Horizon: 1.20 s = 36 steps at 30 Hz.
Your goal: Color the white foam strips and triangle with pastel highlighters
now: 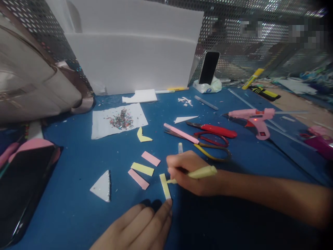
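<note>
My right hand (194, 172) is closed around a yellow marker (203, 172), its tip touching the long edge of a small yellow strip (164, 186). My left hand (142, 224) comes in from the bottom, fingers together, its fingertips holding the strip's near end against the blue table. Left of this strip lie an upper pink strip (151, 158), another yellow strip (142, 169) and a lower pink strip (138, 179). A bent yellow cutout (143, 135) lies farther back. A white triangular piece (101, 187) with a beaded-looking edge rests to the left.
Scissors (225, 152), a pink pen (180, 133) and a red-handled tool (218, 130) lie beyond my right hand. A pink glue gun (256, 118) trails its cord at right. Glitter-like bits (121, 119) lie on white paper (100, 128). A dark phone (23, 194) is at left.
</note>
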Each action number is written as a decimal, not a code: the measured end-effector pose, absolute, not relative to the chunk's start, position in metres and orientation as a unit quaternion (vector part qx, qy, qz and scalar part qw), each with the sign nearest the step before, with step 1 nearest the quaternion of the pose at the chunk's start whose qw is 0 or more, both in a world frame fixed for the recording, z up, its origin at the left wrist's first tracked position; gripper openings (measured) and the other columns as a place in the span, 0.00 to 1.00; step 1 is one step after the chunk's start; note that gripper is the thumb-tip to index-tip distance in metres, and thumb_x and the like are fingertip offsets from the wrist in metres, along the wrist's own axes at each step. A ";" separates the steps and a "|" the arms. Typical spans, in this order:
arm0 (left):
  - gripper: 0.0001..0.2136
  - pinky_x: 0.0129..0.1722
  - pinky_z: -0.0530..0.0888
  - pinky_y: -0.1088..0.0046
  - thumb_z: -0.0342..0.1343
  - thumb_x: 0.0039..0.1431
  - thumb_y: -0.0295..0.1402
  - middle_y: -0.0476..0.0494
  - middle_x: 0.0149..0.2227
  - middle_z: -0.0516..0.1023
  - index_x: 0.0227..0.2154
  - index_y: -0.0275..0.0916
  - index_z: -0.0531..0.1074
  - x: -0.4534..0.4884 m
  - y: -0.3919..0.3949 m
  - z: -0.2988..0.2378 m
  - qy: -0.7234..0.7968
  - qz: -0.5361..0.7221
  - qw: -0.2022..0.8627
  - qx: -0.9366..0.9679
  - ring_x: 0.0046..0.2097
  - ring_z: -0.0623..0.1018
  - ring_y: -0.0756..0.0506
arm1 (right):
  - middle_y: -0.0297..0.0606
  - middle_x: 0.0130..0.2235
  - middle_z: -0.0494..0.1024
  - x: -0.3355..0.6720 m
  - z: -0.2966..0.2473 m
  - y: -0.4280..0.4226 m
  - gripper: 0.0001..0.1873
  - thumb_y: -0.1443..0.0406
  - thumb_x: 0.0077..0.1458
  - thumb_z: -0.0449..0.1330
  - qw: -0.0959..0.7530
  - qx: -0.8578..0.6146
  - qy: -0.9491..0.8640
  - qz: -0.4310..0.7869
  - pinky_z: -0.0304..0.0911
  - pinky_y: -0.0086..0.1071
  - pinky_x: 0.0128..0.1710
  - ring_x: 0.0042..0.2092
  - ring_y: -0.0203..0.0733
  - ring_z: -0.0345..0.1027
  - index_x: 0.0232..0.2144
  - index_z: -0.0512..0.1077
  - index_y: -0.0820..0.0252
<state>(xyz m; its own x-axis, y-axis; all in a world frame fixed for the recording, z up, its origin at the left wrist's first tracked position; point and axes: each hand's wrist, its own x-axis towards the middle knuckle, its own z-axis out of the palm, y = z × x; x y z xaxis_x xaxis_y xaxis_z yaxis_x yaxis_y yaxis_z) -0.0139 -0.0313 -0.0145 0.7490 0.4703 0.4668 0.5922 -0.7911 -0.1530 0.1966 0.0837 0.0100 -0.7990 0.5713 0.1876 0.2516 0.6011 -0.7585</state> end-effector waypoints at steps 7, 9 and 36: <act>0.19 0.41 0.70 0.69 0.38 0.69 0.21 0.47 0.49 0.77 0.45 0.37 0.75 -0.013 -0.032 -0.018 -0.282 -0.219 0.167 -0.919 0.39 0.73 0.48 | 0.27 0.22 0.58 0.198 0.010 0.084 0.13 0.65 0.61 0.50 0.205 -0.202 -0.869 0.403 0.47 0.27 0.25 0.24 0.31 0.51 0.24 0.55 0.59; 0.18 0.42 0.70 0.68 0.39 0.69 0.22 0.46 0.50 0.76 0.47 0.37 0.75 -0.013 -0.032 -0.018 -0.289 -0.207 0.156 -0.922 0.40 0.74 0.48 | 0.27 0.21 0.56 0.198 0.009 0.083 0.13 0.65 0.60 0.50 0.208 -0.210 -0.873 0.387 0.46 0.28 0.25 0.24 0.31 0.49 0.24 0.54 0.59; 0.17 0.44 0.67 0.66 0.41 0.68 0.20 0.46 0.47 0.77 0.45 0.37 0.75 -0.012 -0.030 -0.016 -0.275 -0.209 0.170 -0.923 0.39 0.73 0.47 | 0.27 0.22 0.56 0.196 0.009 0.084 0.12 0.67 0.58 0.49 0.178 -0.160 -0.890 0.388 0.46 0.27 0.25 0.24 0.31 0.49 0.24 0.51 0.58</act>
